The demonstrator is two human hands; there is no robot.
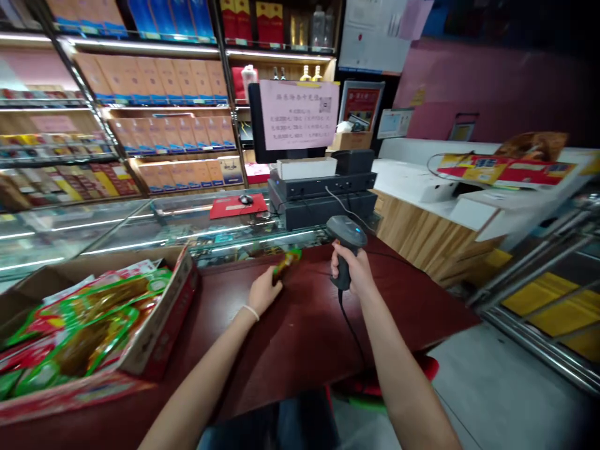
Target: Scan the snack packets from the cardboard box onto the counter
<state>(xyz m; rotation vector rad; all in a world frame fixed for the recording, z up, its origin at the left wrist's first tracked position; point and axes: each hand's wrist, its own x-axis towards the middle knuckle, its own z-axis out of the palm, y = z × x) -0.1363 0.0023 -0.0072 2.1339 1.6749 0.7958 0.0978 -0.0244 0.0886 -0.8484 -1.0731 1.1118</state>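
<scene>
My right hand point(355, 270) is wrapped round the grip of a dark barcode scanner point(345, 235), held upright above the dark red counter point(300, 331). Its head points left toward a small green and red snack packet point(287, 263). My left hand point(264, 292) holds that packet by its near end, low over the counter. A black cable point(349, 328) runs from the scanner down toward me.
An open cardboard box point(159, 325) of green and red snack packets sits at the left of the counter. Behind stand a glass display case point(140, 234), a black till with a monitor point(309, 181), and shelves of boxed goods. A wooden counter point(431, 237) lies right.
</scene>
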